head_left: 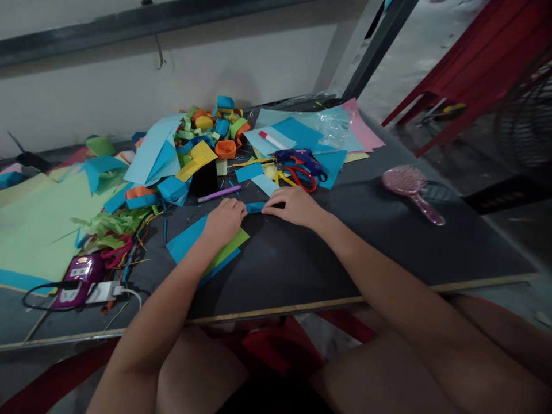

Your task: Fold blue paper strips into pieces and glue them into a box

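My left hand [225, 220] and my right hand [290, 206] meet over a small folded piece of blue paper [255, 207] on the dark table [345, 241]. Both hands have curled fingers pressing the strip's two ends flat. Under my left wrist lie a blue sheet [185, 238] and a green sheet [233, 244]. A purple pen [219, 194] lies just beyond my left hand. Red-handled scissors [302, 177] and a blue glue gun [299, 157] sit just past my right hand.
A heap of folded coloured paper pieces [207, 135] fills the back of the table. Large green sheets [38, 224] cover the left. A purple device [80, 275] with a white charger lies front left, a pink hairbrush [411, 187] at right. Red chairs [474, 63] stand beyond.
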The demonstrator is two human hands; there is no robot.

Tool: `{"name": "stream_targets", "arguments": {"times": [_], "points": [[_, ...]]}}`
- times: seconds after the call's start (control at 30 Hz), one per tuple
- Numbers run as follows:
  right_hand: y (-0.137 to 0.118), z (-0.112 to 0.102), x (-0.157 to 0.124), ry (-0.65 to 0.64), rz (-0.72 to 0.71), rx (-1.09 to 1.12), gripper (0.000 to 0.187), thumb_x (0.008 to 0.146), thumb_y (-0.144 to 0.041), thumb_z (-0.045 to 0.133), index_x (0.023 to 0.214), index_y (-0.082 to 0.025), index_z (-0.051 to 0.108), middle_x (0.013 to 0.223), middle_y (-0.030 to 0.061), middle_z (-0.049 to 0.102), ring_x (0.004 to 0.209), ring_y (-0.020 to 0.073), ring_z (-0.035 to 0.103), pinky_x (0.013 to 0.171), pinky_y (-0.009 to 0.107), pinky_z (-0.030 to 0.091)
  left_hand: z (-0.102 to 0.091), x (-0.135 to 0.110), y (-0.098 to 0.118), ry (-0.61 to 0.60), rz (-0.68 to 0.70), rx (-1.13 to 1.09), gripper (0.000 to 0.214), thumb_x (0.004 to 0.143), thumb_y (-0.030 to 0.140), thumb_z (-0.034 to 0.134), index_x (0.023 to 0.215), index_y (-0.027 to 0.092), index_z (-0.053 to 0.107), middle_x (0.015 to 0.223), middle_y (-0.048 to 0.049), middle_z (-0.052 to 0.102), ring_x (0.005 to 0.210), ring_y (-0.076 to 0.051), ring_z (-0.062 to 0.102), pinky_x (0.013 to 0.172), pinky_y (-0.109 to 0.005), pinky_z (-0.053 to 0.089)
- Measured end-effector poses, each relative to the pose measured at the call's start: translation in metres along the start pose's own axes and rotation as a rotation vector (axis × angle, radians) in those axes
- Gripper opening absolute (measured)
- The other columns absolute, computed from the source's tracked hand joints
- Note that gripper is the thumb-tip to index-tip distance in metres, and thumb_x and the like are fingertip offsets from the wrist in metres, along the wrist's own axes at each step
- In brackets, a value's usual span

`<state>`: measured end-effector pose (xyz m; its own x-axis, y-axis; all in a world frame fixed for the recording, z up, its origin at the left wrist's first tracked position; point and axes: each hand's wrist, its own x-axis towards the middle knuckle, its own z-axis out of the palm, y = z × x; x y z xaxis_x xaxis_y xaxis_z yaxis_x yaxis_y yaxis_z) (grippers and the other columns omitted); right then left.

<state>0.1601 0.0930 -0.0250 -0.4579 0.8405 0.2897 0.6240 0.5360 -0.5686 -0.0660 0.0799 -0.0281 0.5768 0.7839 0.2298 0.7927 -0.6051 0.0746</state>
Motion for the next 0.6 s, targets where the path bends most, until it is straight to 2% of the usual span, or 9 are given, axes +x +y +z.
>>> {"name": "stream_targets", "arguments": {"times": [0.1,0.2,0.4,0.5,0.6], "points": [[0.001,0.002,0.000,0.023,0.093,0.020,0.013,0.081,-0.035,0.071,0.074,-0.026,0.078,0.081,0.0024,0.074,0.075,0.0197,0.065,0.070,0.034,0.047,0.002,0.001,0.003,0.026,0.006,0.062,0.024,0.099,0.025,0.042,0.096,0.013,0.063,0.095,-0.0107,0.062,0.097,-0.025,0.054,0.083,-0.035,0.045],[-0.001,0.000,0.000,0.040,0.152,0.003,0.015,0.079,-0.037,0.072,0.072,-0.025,0.077,0.080,0.0024,0.074,0.072,0.0196,0.065,0.066,0.033,0.046,0.002,0.002,0.003,-0.003,0.000,0.063,0.026,0.099,0.024,0.040,0.097,0.012,0.063,0.099,-0.0116,0.062,0.100,-0.026,0.053,0.089,-0.037,0.044],[-0.003,-0.008,0.000,-0.034,0.069,0.070,0.015,0.080,-0.036,0.071,0.076,-0.024,0.079,0.087,0.0049,0.072,0.079,0.0186,0.064,0.066,0.031,0.046,-0.001,0.005,-0.003,-0.003,-0.012,0.049,0.023,0.098,0.028,0.046,0.096,0.014,0.065,0.101,-0.0104,0.063,0.103,-0.025,0.055,0.087,-0.036,0.045],[0.000,-0.010,0.000,-0.055,0.057,0.076,0.014,0.080,-0.037,0.072,0.077,-0.026,0.080,0.086,0.0047,0.071,0.079,0.0185,0.063,0.071,0.032,0.047,-0.007,0.006,-0.007,0.011,0.012,0.029,0.020,0.094,0.029,0.055,0.090,0.014,0.066,0.107,-0.0114,0.062,0.108,-0.025,0.056,0.091,-0.037,0.046],[0.002,-0.010,0.000,-0.060,0.059,0.062,0.013,0.080,-0.038,0.072,0.078,-0.028,0.080,0.085,0.0041,0.071,0.078,0.0183,0.064,0.072,0.032,0.047,-0.010,0.006,-0.012,0.032,-0.023,-0.089,0.023,0.090,0.033,0.062,0.078,0.015,0.067,0.107,-0.0108,0.061,0.107,-0.025,0.057,0.091,-0.038,0.047]]}}
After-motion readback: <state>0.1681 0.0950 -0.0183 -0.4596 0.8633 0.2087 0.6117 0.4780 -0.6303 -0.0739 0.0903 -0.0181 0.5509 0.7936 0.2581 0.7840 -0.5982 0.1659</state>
